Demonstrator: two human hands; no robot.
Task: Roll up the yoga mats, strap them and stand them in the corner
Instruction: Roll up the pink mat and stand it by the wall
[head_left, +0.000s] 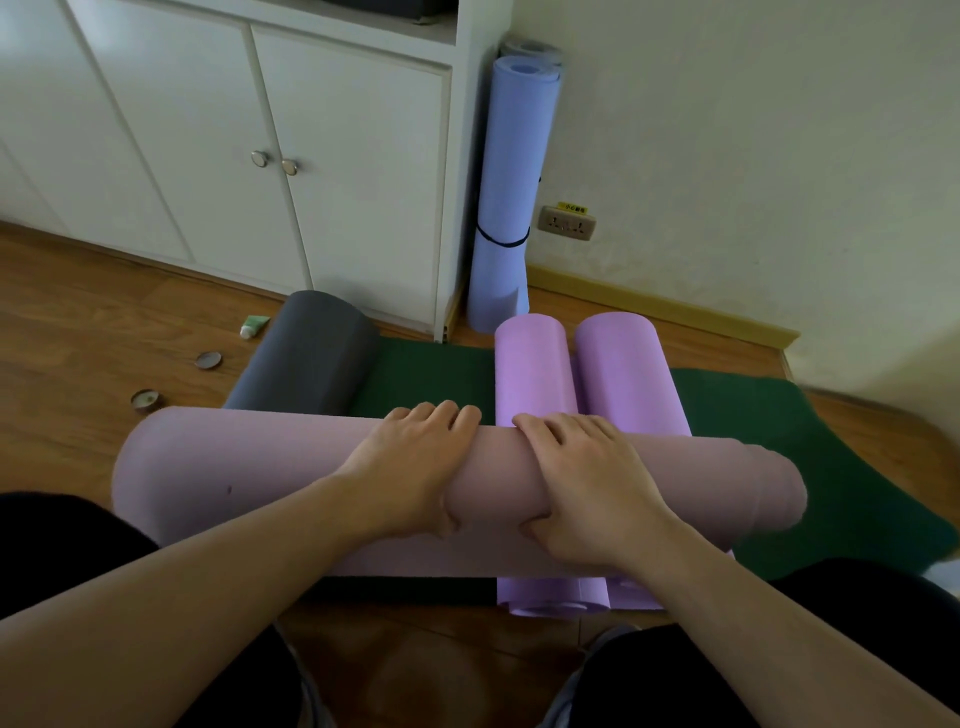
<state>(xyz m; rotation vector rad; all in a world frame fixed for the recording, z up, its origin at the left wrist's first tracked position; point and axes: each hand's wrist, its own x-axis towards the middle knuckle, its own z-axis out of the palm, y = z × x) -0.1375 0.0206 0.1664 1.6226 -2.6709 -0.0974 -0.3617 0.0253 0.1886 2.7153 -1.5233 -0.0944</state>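
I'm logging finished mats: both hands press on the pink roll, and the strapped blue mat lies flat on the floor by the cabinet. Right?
Not quite. In the head view the strapped blue mat stands upright in the corner beside the cabinet. Both the left hand and right hand do press on the pink roll.

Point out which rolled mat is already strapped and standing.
The blue mat upright in the corner beside the cabinet, with a black strap around it. The other rolls lie on the floor.

Purple rolls (582, 374) block ahead; green mat (431, 374) between rolls free.

Dusty-pink roll (270, 467); two lilac rolls (535, 369); grey roll (311, 353); dark-green mat (431, 374); periwinkle roll (511, 171), black strap (501, 240).
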